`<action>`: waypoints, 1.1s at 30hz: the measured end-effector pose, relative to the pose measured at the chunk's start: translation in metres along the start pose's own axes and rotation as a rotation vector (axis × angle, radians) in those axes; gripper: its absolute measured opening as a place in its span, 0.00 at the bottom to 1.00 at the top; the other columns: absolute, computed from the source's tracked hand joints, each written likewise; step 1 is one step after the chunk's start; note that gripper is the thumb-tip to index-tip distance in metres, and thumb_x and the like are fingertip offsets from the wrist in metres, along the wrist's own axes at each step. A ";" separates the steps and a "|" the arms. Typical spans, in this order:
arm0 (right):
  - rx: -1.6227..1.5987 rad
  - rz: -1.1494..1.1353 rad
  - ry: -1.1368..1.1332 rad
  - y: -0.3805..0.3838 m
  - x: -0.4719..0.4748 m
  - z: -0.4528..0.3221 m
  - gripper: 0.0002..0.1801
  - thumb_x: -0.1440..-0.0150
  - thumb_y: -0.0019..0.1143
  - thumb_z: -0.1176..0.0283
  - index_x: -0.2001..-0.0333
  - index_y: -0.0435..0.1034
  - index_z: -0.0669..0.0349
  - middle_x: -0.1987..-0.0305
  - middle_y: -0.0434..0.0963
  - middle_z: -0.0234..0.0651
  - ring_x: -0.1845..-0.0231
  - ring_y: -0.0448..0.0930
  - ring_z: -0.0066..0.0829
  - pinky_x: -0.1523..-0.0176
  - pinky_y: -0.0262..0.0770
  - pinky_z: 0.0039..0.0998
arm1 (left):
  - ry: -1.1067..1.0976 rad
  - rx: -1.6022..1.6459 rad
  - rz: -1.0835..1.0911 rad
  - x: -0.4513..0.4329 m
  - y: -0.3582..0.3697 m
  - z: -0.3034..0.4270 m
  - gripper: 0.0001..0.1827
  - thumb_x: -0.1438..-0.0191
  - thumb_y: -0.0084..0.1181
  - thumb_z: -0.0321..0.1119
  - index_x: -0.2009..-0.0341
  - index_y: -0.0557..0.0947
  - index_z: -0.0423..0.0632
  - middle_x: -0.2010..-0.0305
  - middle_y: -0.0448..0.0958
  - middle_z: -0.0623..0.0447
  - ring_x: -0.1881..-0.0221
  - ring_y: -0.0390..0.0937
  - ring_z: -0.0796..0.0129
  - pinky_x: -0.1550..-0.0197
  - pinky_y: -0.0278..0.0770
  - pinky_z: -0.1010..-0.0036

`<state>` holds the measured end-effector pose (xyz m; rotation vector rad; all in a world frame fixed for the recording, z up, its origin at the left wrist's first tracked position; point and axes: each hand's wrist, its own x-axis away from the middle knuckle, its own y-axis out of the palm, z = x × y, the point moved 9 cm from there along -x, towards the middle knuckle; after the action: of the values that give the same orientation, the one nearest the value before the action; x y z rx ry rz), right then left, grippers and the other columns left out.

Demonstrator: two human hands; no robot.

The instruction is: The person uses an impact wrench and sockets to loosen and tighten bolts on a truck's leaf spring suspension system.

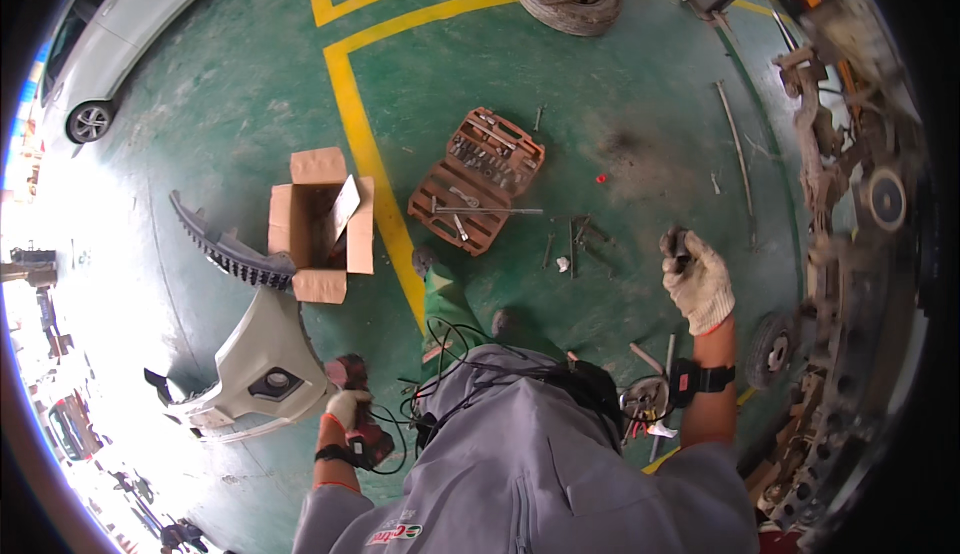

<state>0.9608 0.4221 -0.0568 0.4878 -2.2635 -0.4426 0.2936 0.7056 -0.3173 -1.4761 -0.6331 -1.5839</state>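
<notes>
My left hand (pixel 347 408), in a pale knit glove, grips a red and black cordless power tool (pixel 367 434) low at the left, beside a detached car bumper (pixel 251 370). At the right, my gloved right hand (pixel 696 280) holds a small dark metal part, apparently a socket (pixel 679 245), between thumb and fingers. On the floor ahead lies an open orange-brown socket set case (pixel 480 179) with a T-handle wrench (pixel 487 211) across it. Several wrenches (pixel 574 246) are on the floor between the case and my right hand.
An open cardboard box (pixel 282 220) and a dark curved trim piece (pixel 232 257) are at the left. A dirty wheel (pixel 570 17) lies at the top, a long rod (pixel 736 149) at the right. A round tray of tools (pixel 645 396) is beside my right hip; vehicle chassis parts (pixel 817 149) line the right edge.
</notes>
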 end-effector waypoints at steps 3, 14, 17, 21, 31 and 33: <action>0.021 0.068 0.023 -0.001 -0.037 0.001 0.10 0.35 0.60 0.65 0.54 0.76 0.58 0.57 0.82 0.36 0.66 0.81 0.28 0.67 0.75 0.25 | 0.065 -0.020 -0.033 -0.035 0.002 0.090 0.06 0.48 0.63 0.30 0.66 0.82 0.44 0.73 0.78 0.51 0.74 0.77 0.59 0.71 0.77 0.60; 0.557 0.208 0.299 -0.038 -0.352 0.168 0.10 0.37 0.61 0.68 0.57 0.73 0.61 0.69 0.79 0.32 0.76 0.76 0.22 0.76 0.72 0.23 | 0.343 0.177 -0.216 -0.086 0.164 0.335 0.14 0.46 0.55 0.30 0.56 0.82 0.37 0.77 0.76 0.50 0.77 0.76 0.62 0.66 0.81 0.67; 0.793 0.154 0.429 -0.096 -0.472 0.256 0.07 0.41 0.59 0.71 0.63 0.71 0.62 0.77 0.74 0.31 0.83 0.71 0.23 0.78 0.66 0.26 | 0.275 0.391 -0.242 -0.128 0.260 0.340 0.21 0.48 0.55 0.28 0.49 0.78 0.32 0.72 0.77 0.45 0.74 0.77 0.58 0.63 0.82 0.60; 0.864 0.349 0.420 -0.149 -0.588 0.359 0.08 0.44 0.58 0.70 0.65 0.68 0.59 0.81 0.68 0.28 0.88 0.67 0.26 0.82 0.62 0.31 | 0.145 0.608 -0.389 -0.206 0.365 0.313 0.28 0.50 0.53 0.25 0.41 0.72 0.34 0.71 0.75 0.46 0.73 0.76 0.58 0.60 0.84 0.56; 1.324 0.346 0.396 -0.223 -0.709 0.457 0.28 0.40 0.60 0.51 0.44 0.72 0.59 0.43 0.80 0.49 0.46 0.82 0.47 0.43 0.76 0.41 | -0.203 0.663 -0.299 -0.331 0.484 0.220 0.25 0.50 0.53 0.23 0.45 0.75 0.34 0.72 0.75 0.47 0.74 0.75 0.61 0.61 0.83 0.59; 1.407 0.426 0.473 -0.225 -0.710 0.457 0.29 0.41 0.59 0.51 0.42 0.72 0.57 0.49 0.82 0.51 0.46 0.82 0.51 0.43 0.77 0.43 | -0.254 0.653 -0.252 -0.333 0.490 0.221 0.25 0.51 0.53 0.23 0.45 0.75 0.34 0.72 0.75 0.47 0.74 0.74 0.61 0.61 0.82 0.60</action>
<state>1.1181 0.6359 -0.8896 0.6304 -1.7947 1.4176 0.8026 0.7234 -0.6923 -1.1267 -1.3784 -1.1949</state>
